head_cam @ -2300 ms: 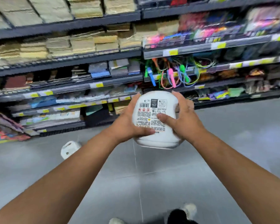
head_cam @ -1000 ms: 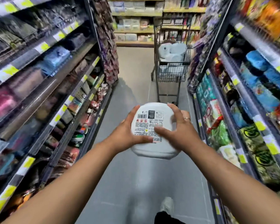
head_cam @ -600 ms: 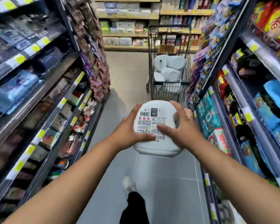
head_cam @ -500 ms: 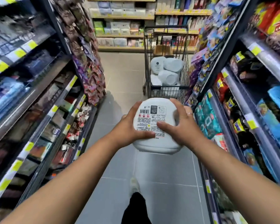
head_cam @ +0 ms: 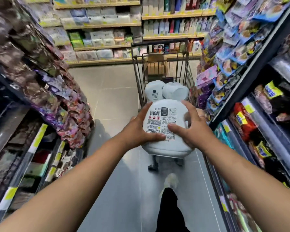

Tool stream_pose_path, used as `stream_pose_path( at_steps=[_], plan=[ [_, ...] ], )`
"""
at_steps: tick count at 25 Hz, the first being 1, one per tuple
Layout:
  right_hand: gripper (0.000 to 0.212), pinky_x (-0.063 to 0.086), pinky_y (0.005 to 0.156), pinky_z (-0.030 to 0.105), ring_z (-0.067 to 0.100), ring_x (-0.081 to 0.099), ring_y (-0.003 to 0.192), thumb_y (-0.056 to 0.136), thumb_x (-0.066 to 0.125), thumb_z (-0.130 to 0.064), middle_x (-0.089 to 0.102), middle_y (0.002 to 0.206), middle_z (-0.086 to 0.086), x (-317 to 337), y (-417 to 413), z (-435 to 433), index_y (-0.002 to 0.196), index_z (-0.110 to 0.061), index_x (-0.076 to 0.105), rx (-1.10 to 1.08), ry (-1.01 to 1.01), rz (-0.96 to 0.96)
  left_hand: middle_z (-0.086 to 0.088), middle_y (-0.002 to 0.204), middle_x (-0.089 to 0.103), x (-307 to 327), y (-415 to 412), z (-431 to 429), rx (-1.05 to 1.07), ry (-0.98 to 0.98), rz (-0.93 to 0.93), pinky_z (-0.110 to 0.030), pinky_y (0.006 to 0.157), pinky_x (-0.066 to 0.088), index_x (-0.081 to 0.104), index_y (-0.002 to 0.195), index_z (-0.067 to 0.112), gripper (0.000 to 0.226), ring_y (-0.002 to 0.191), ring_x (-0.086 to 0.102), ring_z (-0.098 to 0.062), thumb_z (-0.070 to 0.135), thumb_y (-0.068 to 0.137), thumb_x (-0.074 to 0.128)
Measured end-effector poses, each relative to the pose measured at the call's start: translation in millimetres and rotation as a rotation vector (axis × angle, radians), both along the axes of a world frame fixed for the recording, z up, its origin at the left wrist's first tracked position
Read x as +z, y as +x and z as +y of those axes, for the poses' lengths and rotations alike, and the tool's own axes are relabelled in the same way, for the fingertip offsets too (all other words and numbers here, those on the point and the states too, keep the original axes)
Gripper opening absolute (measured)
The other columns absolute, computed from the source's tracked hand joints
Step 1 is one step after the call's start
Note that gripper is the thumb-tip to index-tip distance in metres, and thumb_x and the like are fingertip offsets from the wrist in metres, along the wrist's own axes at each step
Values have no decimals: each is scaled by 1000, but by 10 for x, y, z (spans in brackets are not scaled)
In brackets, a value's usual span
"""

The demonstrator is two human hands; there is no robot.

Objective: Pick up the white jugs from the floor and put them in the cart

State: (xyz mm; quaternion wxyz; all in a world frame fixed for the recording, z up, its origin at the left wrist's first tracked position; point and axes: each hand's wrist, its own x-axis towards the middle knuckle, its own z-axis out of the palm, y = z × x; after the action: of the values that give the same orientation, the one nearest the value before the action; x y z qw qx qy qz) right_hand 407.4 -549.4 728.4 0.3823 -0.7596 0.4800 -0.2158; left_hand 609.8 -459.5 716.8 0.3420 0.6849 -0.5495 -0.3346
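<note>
Carry step: left hand and right hand clasp labelled white plastic jug, just short of wire shopping cart. Next: lift over rim, lower beside loaded jugs.

Snack bag shelves run along the right of the grip, hanging packets on the left, stocked end shelving beyond, grey floor below.

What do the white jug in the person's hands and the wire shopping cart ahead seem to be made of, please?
White jug: probably moulded plastic with a matt, opaque surface and rounded edges, carrying a printed paper or film label. Wire shopping cart: looks like dark metal, a grid of thin rods on a thicker frame; whether the finish is paint or coating cannot be told.
</note>
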Motion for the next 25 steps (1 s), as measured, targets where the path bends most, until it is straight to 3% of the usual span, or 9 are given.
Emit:
stream_pose_path(
  at_steps=[5, 9, 12, 13, 15, 18, 22, 25],
  plan=[
    [92, 32, 93, 31, 28, 43, 128, 72, 76, -54, 33, 143, 10, -240, 574, -1428, 146, -51, 21, 36, 59, 44, 9, 135, 54, -247, 566, -1366, 15, 9, 39, -41, 108, 46, 16, 137, 69, 111, 126, 52, -15, 54, 56, 90],
    [93, 32, 96, 32, 22, 42, 121, 70, 77, -55, 31, 139, 6, -416, 1001, -2405, 145, -52, 21, 49, 115, 32, 8, 137, 53, -391, 1026, -2326, 17, 81, 102, -40, 109, 44, 18, 135, 70, 106, 127, 51, -13, 52, 58, 89],
    [93, 30, 96, 33, 18, 37, 115, 71, 77, -53, 30, 140, 6, -569, 1270, -2892, 146, -52, 21, 46, 183, 51, 9, 139, 55, -568, 1332, -2843, -14, 130, 170, -41, 109, 46, 22, 147, 55, 108, 127, 54, -10, 47, 61, 88],
    [93, 31, 98, 34, 19, 37, 118, 71, 78, -52, 28, 142, 7, -664, 1365, -3043, 145, -52, 22, 22, 207, 54, 9, 139, 55, -655, 1455, -3031, -32, 153, 185, -41, 108, 46, 22, 149, 51, 109, 126, 55, -9, 45, 62, 88],
    [93, 31, 102, 35, 24, 38, 128, 70, 80, -50, 24, 147, 6, -880, 1538, -3294, 145, -53, 24, -35, 246, 28, 8, 142, 54, -844, 1689, -3394, -94, 185, 199, -42, 108, 47, 22, 144, 60, 107, 127, 55, -9, 46, 60, 88],
    [92, 32, 99, 31, 19, 40, 118, 71, 81, -46, 28, 137, 2, -1223, 1738, -3539, 145, -52, 26, -181, 294, -13, 6, 145, 50, -1152, 1987, -3922, -202, 259, 213, -44, 109, 46, 22, 127, 79, 102, 130, 54, -12, 46, 59, 89],
    [89, 32, 92, 27, 17, 41, 109, 74, 81, -39, 30, 124, 2, -1573, 2004, -3718, 145, -49, 28, -376, 359, -57, 2, 139, 58, -1491, 2255, -4451, -299, 389, 271, -48, 106, 48, 28, 130, 73, 95, 124, 60, -18, 38, 65, 87],
    [91, 39, 103, 35, 20, 42, 112, 70, 83, -42, 29, 127, 3, -1812, 2141, -3741, 144, -49, 30, -493, 350, -36, 0, 136, 60, -1696, 2323, -4759, -355, 442, 235, -49, 104, 49, 27, 130, 75, 99, 123, 61, -22, 42, 60, 90]
  ],
)
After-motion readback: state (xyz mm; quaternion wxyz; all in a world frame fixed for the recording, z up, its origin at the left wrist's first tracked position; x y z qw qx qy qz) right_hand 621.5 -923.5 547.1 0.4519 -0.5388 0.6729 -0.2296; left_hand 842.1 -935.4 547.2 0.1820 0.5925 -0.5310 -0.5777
